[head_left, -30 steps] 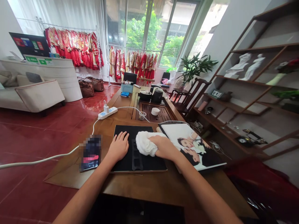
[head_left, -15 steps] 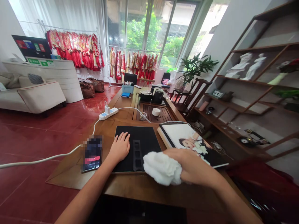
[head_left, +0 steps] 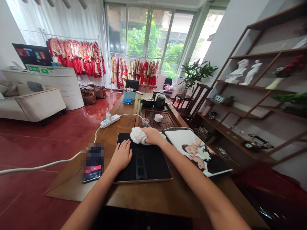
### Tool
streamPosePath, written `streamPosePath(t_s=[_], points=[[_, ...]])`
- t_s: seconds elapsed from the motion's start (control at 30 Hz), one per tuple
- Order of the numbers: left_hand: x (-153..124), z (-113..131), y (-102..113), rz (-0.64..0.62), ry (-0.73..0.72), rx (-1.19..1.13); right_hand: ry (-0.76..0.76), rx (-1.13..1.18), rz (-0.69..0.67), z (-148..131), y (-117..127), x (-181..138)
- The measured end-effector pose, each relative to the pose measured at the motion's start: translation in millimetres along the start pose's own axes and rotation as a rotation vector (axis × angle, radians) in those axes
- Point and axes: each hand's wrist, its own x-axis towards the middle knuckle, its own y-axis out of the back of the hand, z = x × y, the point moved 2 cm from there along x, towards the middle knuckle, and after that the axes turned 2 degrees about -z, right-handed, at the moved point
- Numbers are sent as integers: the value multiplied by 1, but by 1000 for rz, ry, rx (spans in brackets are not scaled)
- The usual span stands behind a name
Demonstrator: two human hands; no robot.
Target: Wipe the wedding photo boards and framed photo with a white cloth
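Observation:
A flat black panel with a pale edge lies on the wooden table, a dark strip with several rectangular cut-outs running down its middle. My left hand rests flat on the panel's left side, fingers stretched out. In my right hand is a bunched white cloth, held at the panel's far edge. My fingers partly hide the cloth. Just right of the panel lies a large photo print of two people.
A phone lies at the table's left. Beyond the panel are a power strip with a white cable, a slatted tea tray holding a white cup, and a black kettle. Wooden shelves stand at the right.
My right hand has carried the white cloth from the panel's near right corner away from me to its far edge. My left hand stays on the panel. The view has shifted slightly.

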Motion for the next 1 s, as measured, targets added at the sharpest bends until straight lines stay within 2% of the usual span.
streamPosePath(t_s=[0.1, 0.23, 0.57, 0.87, 1.0], points=[[0, 0, -1, -9, 2, -2, 31, -4, -34, -4, -12, -5], [0, 0, 0, -19, 8, -2, 55, -6, -56, -9, -14, -20], [1, 0, 0, -38, 25, 6, 116, 60, -53, -37, -3, -73], [0, 0, -1, -20, 14, 9, 136, 133, -120, -78, 9, -136], [0, 0, -1, -16, 12, 10, 135, 220, -113, -78, 22, -148]])
